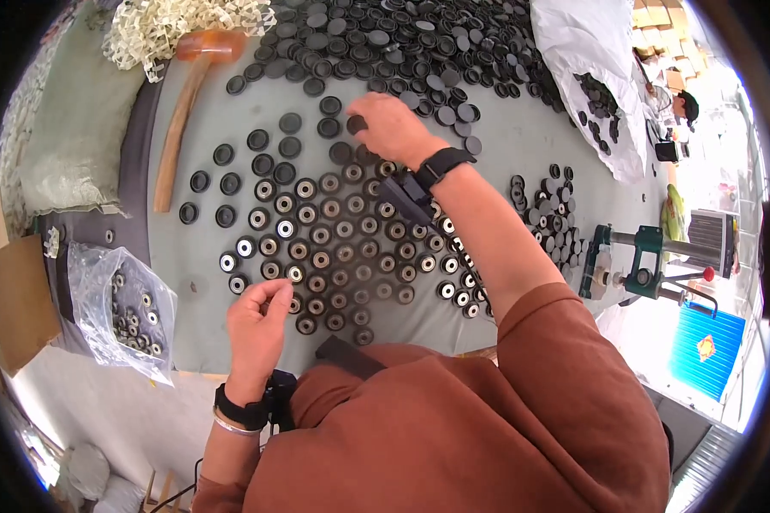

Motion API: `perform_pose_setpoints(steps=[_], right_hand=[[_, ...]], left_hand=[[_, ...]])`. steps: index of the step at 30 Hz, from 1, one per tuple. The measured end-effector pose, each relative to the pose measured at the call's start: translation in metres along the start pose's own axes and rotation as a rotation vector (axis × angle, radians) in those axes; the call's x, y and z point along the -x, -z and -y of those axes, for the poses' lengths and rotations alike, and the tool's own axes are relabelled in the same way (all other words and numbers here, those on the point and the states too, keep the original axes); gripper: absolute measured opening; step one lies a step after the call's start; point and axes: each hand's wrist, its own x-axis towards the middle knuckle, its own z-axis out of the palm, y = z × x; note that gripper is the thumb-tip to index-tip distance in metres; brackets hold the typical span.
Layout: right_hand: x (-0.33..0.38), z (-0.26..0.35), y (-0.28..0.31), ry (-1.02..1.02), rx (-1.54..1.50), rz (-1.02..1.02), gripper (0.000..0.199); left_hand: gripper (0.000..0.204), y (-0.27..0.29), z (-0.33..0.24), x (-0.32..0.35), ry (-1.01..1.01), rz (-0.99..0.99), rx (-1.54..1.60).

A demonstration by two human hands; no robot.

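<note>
My right hand (392, 130) reaches to the far middle of the table, fingers closed on a round black cap (357, 125). Around it lie more caps, such as one black cap (329, 106) just to the left. Loose rows of black discs with shiny metal ring centres (320, 258) spread nearer to me. At the near left edge of these rows, my left hand (259, 323) is closed in a pinch beside a metal-centred disc (295, 274). What its fingertips hold, if anything, cannot be made out.
A big heap of black caps (376, 38) covers the far side. On the left lie a mallet (184, 128), a clear bag (167, 299) of metal-centred parts and a cardboard box (21, 303). Right are a smaller cap pile (560, 214), a white sack (573, 38) and a green hand press (646, 261).
</note>
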Motion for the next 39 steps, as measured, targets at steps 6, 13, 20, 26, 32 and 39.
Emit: perform_pose_setpoints(steps=[6, 13, 20, 26, 32, 39], right_hand=[[0.034, 0.027, 0.009, -0.105, 0.2, 0.183, 0.029], [0.071, 0.005, 0.029, -0.649, -1.106, -0.091, 0.034], [0.059, -0.037, 0.036, -0.506, -0.423, -0.141, 0.026], [0.042, -0.053, 0.032, -0.186, 0.17, 0.171, 0.02], [0.057, -0.039, 0.029, -0.168, 0.131, 0.058, 0.018], [0.072, -0.054, 0.028, -0.28, 0.075, -0.046, 0.014]], left_hand=[[0.015, 0.0, -0.003, -0.003, -0.007, -0.003, 0.018], [0.015, 0.0, -0.006, -0.002, -0.016, 0.025, -0.048], [0.016, -0.005, -0.004, -0.001, -0.025, 0.04, -0.012], [0.017, -0.007, -0.012, -0.001, -0.041, 0.041, -0.019], [0.017, -0.011, -0.008, -0.002, -0.026, 0.047, -0.056], [0.016, -0.019, -0.01, -0.008, -0.047, 0.082, -0.048]])
